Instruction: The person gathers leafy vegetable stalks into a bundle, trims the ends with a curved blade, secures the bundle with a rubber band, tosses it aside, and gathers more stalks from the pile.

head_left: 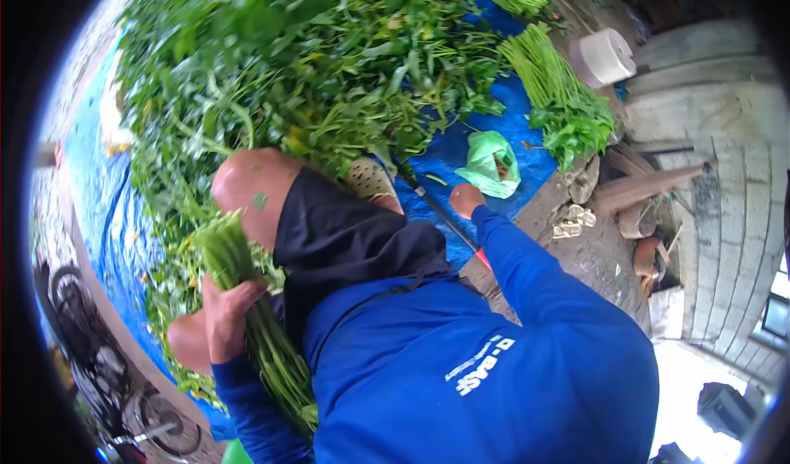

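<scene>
My left hand (233, 303) is wrapped round a thick bundle of long green stems (271, 349), held upright beside my thigh with its cut ends (220, 238) at the top. Out to the right, my right hand (467, 201) looks curled into a fist. Its fingers face away from me, and whatever they hold is hidden. Just beyond that hand lies an open green plastic bag (491, 164) with something brown inside. A long dark rod with a red end (482, 258) runs between my right arm and my leg.
A large heap of loose leafy greens (329, 69) covers the blue tarp (107, 217) before me. Tied-looking bundles (555, 90) lie at the right, near a white container (603, 57). Wood pieces (650, 188), slippers (574, 221) and a block wall (724, 217) stand further right; motorcycles (90, 349) at left.
</scene>
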`<state>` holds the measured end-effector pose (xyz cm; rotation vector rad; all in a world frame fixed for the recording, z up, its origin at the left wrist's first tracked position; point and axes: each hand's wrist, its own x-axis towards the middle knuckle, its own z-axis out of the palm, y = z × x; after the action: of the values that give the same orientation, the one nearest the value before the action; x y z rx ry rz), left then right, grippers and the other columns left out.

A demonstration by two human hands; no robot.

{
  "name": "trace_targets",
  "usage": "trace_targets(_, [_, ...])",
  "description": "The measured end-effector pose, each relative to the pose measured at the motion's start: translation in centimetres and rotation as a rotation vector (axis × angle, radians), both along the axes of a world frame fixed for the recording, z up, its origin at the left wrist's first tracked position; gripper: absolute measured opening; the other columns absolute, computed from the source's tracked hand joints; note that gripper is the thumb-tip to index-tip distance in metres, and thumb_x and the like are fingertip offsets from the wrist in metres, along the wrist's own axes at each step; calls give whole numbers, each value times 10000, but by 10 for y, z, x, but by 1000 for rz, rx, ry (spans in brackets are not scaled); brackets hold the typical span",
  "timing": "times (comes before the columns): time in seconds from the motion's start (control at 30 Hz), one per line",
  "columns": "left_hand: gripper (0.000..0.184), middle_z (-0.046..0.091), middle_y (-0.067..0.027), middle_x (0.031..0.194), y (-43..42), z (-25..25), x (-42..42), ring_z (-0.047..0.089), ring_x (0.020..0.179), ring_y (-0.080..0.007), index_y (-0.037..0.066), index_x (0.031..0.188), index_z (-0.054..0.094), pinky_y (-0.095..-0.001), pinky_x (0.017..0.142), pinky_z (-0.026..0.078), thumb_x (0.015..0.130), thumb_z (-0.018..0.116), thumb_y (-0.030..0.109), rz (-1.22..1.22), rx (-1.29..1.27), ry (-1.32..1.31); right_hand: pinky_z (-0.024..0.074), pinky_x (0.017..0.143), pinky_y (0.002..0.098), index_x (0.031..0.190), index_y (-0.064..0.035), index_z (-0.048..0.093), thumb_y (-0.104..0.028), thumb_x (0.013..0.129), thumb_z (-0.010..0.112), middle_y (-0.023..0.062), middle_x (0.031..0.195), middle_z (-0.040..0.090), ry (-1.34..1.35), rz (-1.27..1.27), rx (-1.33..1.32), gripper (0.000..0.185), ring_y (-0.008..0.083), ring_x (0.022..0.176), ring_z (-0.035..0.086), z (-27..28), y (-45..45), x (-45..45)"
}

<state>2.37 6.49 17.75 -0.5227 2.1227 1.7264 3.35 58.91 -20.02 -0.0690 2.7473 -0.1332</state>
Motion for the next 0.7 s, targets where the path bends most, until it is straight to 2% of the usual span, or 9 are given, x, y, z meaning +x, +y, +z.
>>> trace_targets(0.1, [324, 670, -69, 792, -5, -4, -1, 642, 660, -177, 6, 970, 676, -322, 618, 509, 758, 764, 233, 54, -6, -37, 580, 824, 530, 879, -64, 713, -174, 1003, 542, 180, 918, 729, 272, -198, 230, 238, 414, 915, 727, 19, 17, 1])
trace_targets(0.13, [325, 665, -67, 761, 2, 2, -6, 649, 666, -179, 4, 950, 675, -316, 626, 517, 753, 758, 249, 16, 44, -73, 564, 814, 520, 911, -66, 708, -144, 991, 554, 195, 907, 701, 660, -634, -229, 190, 431, 931, 702, 46, 20, -2])
trace_targets(0.2, [332, 662, -66, 745, 23, -1, -10, 650, 662, -179, 2, 939, 675, -307, 624, 519, 744, 750, 260, -98, 13, -82, 541, 880, 538, 973, -39, 733, -140, 953, 587, 239, 952, 713, 778, -856, -253, 179, 449, 977, 684, 47, 53, -14])
trace_targets(0.23, [335, 660, -66, 737, 34, -5, -11, 650, 659, -179, 1, 933, 675, -303, 622, 519, 739, 746, 265, -149, -2, -80, 550, 934, 515, 1038, -63, 768, -161, 956, 571, 235, 1062, 757, 473, -760, -131, 235, 464, 1051, 698, 32, 79, -13])
trace_targets(0.3, [335, 660, -68, 736, 50, -7, -20, 645, 635, -178, -3, 956, 667, -301, 599, 527, 728, 732, 234, -158, 81, -40, 553, 950, 532, 1068, -71, 780, -204, 916, 588, 234, 1110, 763, 375, -916, -220, 278, 463, 1091, 703, 25, 83, -22])
trace_targets(0.43, [289, 668, -75, 753, 56, 13, -31, 660, 635, -178, -2, 973, 654, -313, 581, 538, 752, 715, 175, -91, 103, -109, 571, 945, 551, 1069, -71, 789, -272, 917, 585, 242, 1156, 757, 124, -801, -49, 324, 466, 1110, 710, 8, 93, -40])
trace_targets(0.53, [284, 685, -76, 772, 57, 12, -27, 669, 648, -177, 1, 975, 658, -313, 602, 541, 748, 723, 158, -91, 101, -140, 569, 953, 542, 996, -44, 792, -281, 921, 577, 224, 1103, 771, 189, -751, 0, 329, 459, 1066, 727, -30, 114, -39])
trace_targets(0.63, [291, 707, -71, 793, 59, 4, -19, 677, 674, -174, 6, 982, 663, -307, 637, 543, 735, 737, 140, -104, 80, -121, 577, 910, 534, 958, -88, 811, -265, 954, 545, 199, 1057, 779, 96, -535, 124, 321, 418, 1000, 755, -13, 130, -31])
trace_targets(0.7, [298, 704, -66, 791, 55, 8, -21, 678, 690, -172, 9, 996, 660, -299, 652, 542, 739, 732, 140, -95, 72, -125, 562, 939, 458, 949, -166, 846, -363, 965, 635, 147, 1001, 799, 432, -447, 96, 290, 333, 1045, 734, -9, 136, -23])
